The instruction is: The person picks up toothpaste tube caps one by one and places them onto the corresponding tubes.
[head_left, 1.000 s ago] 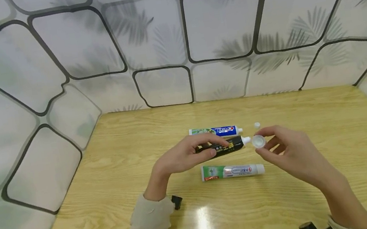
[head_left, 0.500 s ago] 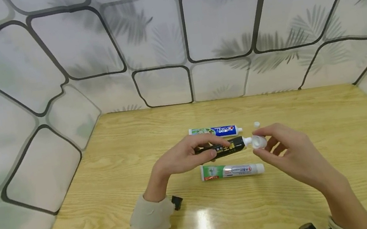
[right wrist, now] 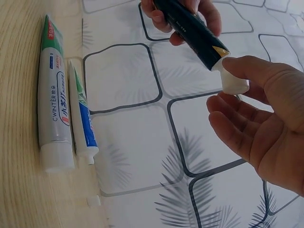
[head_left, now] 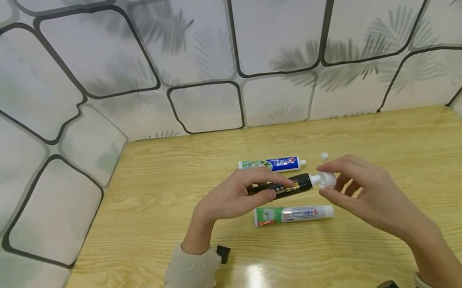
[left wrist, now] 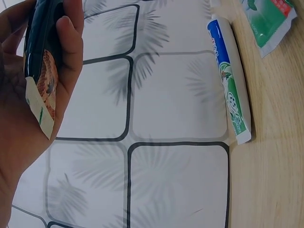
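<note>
Right-hand (head_left: 367, 188) thumb and finger pinch a white cap (head_left: 328, 179), its opening, facing upward a second ago, now turned onto the nozzle (head_left: 315, 179), apparently lined up for fitting; the left hand (head_left: 234, 195) grips the black tube (head_left: 303, 182) above a table (head_left: 392, 140) holding two other tubes (head_left: 287, 163).

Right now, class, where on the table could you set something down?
Bare table lies left of the left hand, right of the right hand, and between the blue tube and back wall. Crowded: the middle, where the hands hold the black tube and white cap near the green-ended tube and small cap.
</note>
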A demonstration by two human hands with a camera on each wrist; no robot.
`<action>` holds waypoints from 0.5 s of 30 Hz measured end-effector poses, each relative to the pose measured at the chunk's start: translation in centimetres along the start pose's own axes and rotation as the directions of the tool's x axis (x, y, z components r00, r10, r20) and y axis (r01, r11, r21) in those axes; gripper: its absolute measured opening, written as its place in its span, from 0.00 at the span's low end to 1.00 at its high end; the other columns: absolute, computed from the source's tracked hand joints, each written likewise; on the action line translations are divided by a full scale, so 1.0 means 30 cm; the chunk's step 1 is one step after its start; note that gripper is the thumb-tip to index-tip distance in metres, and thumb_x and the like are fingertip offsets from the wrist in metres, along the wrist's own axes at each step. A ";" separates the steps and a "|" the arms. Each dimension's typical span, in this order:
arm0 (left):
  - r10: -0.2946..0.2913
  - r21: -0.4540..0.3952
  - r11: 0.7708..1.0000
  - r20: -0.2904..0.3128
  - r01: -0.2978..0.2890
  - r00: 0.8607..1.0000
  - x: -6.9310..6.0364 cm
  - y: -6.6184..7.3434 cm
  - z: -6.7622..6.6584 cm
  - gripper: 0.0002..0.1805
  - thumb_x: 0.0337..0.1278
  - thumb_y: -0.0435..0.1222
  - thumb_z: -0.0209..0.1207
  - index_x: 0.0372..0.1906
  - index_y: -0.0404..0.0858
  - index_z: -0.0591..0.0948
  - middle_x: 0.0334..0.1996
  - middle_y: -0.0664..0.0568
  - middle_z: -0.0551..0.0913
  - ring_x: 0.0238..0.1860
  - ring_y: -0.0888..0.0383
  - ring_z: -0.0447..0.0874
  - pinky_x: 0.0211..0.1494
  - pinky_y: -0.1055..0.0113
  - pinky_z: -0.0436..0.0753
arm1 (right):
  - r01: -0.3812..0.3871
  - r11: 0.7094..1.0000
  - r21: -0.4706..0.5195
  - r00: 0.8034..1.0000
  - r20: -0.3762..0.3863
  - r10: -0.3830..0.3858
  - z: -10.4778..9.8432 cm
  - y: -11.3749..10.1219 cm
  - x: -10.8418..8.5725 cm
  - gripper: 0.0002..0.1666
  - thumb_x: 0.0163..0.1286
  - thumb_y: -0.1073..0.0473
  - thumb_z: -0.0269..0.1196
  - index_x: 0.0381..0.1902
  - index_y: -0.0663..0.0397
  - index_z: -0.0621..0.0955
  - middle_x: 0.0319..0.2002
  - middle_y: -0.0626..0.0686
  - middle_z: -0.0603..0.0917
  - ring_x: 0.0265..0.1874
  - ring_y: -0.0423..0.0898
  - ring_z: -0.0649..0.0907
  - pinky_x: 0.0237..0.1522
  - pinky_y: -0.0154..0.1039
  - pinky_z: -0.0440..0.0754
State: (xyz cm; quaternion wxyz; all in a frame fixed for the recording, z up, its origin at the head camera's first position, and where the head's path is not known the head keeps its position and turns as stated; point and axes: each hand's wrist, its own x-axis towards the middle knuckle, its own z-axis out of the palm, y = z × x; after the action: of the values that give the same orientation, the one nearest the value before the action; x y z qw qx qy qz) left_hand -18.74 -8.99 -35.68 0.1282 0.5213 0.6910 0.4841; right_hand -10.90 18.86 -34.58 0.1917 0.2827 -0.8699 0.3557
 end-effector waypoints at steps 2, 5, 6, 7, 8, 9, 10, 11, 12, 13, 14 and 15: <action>0.001 0.006 1.000 0.001 -0.001 1.000 0.000 0.001 0.000 0.16 0.72 0.29 0.54 0.59 0.35 0.81 0.46 0.50 0.81 0.40 0.59 0.72 0.41 0.66 0.73 | -0.001 1.000 0.001 1.000 0.001 0.001 0.000 0.000 0.000 0.30 0.53 0.73 0.74 0.54 0.53 0.83 0.43 0.46 0.82 0.29 0.34 0.78 0.30 0.24 0.79; 0.007 0.010 1.000 0.008 -0.007 1.000 0.002 0.003 0.000 0.16 0.72 0.29 0.54 0.59 0.34 0.81 0.47 0.49 0.81 0.41 0.59 0.73 0.42 0.66 0.74 | 0.000 1.000 0.004 1.000 0.003 0.000 0.001 0.000 0.000 0.30 0.52 0.74 0.74 0.54 0.53 0.83 0.43 0.46 0.82 0.29 0.34 0.78 0.30 0.24 0.79; 0.009 0.012 1.000 0.010 -0.009 1.000 0.002 0.004 0.000 0.15 0.72 0.29 0.54 0.59 0.34 0.81 0.47 0.49 0.81 0.41 0.59 0.73 0.42 0.66 0.74 | 0.000 1.000 0.005 1.000 0.004 0.000 0.001 0.000 0.000 0.30 0.52 0.74 0.74 0.54 0.53 0.83 0.43 0.45 0.82 0.29 0.34 0.78 0.29 0.25 0.79; 0.009 0.013 1.000 0.013 -0.010 1.000 0.003 0.006 0.000 0.15 0.72 0.29 0.54 0.59 0.34 0.81 0.46 0.49 0.81 0.41 0.59 0.72 0.42 0.66 0.74 | 0.000 1.000 0.005 1.000 0.006 0.000 0.002 0.000 0.000 0.30 0.53 0.73 0.74 0.54 0.53 0.83 0.44 0.45 0.82 0.29 0.34 0.78 0.30 0.25 0.79; 0.009 0.013 1.000 0.015 -0.009 1.000 0.003 0.008 0.000 0.15 0.72 0.29 0.54 0.59 0.34 0.81 0.45 0.49 0.80 0.40 0.59 0.72 0.41 0.66 0.74 | -0.002 1.000 0.004 1.000 0.008 0.002 0.001 -0.001 0.000 0.30 0.53 0.74 0.74 0.54 0.53 0.83 0.43 0.45 0.82 0.29 0.34 0.78 0.30 0.25 0.79; 0.008 0.012 1.000 0.017 -0.009 1.000 0.003 0.009 0.001 0.15 0.72 0.29 0.54 0.59 0.34 0.81 0.44 0.49 0.80 0.40 0.59 0.72 0.41 0.66 0.74 | -0.003 1.000 0.003 1.000 0.011 0.003 0.001 -0.001 0.000 0.30 0.53 0.73 0.74 0.54 0.53 0.83 0.44 0.45 0.82 0.30 0.34 0.78 0.30 0.25 0.79; 0.004 0.011 1.000 0.018 -0.005 1.000 0.003 0.011 0.000 0.15 0.72 0.29 0.53 0.59 0.34 0.81 0.44 0.49 0.80 0.39 0.59 0.72 0.40 0.67 0.74 | -0.006 1.000 0.002 1.000 0.013 0.006 0.002 -0.002 -0.001 0.30 0.53 0.73 0.74 0.54 0.52 0.83 0.44 0.45 0.82 0.30 0.34 0.78 0.30 0.25 0.79; 0.000 0.010 1.000 0.019 0.000 1.000 0.003 0.013 0.001 0.15 0.72 0.29 0.53 0.59 0.34 0.80 0.43 0.50 0.79 0.39 0.59 0.72 0.40 0.67 0.73 | -0.008 1.000 -0.001 1.000 0.015 0.008 0.002 -0.003 -0.001 0.30 0.53 0.73 0.74 0.54 0.52 0.83 0.44 0.45 0.81 0.30 0.34 0.78 0.30 0.25 0.79; -0.002 0.010 1.000 0.019 0.002 1.000 0.003 0.013 0.002 0.16 0.72 0.29 0.53 0.59 0.35 0.81 0.43 0.50 0.79 0.38 0.60 0.72 0.39 0.67 0.73 | -0.009 1.000 -0.003 1.000 0.017 0.009 0.002 -0.003 -0.001 0.30 0.53 0.73 0.74 0.54 0.52 0.83 0.44 0.45 0.81 0.30 0.34 0.78 0.30 0.26 0.79; -0.003 0.011 1.000 0.019 0.003 1.000 0.003 0.014 0.003 0.16 0.72 0.30 0.53 0.59 0.35 0.81 0.42 0.50 0.79 0.37 0.60 0.71 0.38 0.67 0.73 | -0.010 1.000 -0.005 1.000 0.019 0.010 0.003 -0.004 -0.002 0.30 0.53 0.73 0.74 0.54 0.52 0.83 0.44 0.45 0.81 0.30 0.34 0.78 0.30 0.26 0.79; -0.003 0.017 1.000 0.019 0.003 1.000 0.003 0.014 0.003 0.16 0.72 0.30 0.53 0.59 0.36 0.81 0.41 0.51 0.79 0.37 0.60 0.71 0.38 0.68 0.73 | -0.010 1.000 -0.008 1.000 0.019 0.010 0.003 -0.005 -0.002 0.30 0.53 0.73 0.74 0.54 0.52 0.83 0.44 0.45 0.81 0.30 0.34 0.78 0.30 0.26 0.79; -0.001 0.023 1.000 0.018 0.000 1.000 0.003 0.014 0.004 0.16 0.72 0.30 0.53 0.60 0.37 0.81 0.41 0.52 0.78 0.36 0.61 0.71 0.38 0.68 0.72 | -0.007 1.000 -0.010 1.000 0.020 0.007 0.003 -0.005 -0.002 0.30 0.53 0.73 0.74 0.54 0.52 0.83 0.44 0.46 0.81 0.30 0.34 0.78 0.30 0.25 0.79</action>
State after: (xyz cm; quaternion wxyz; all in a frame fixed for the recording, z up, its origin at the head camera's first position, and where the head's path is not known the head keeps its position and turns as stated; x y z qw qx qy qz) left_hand -18.44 -8.86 -35.37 0.1285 0.5269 0.6955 0.4713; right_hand -10.77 18.72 -34.59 0.1833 0.2821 -0.8746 0.3491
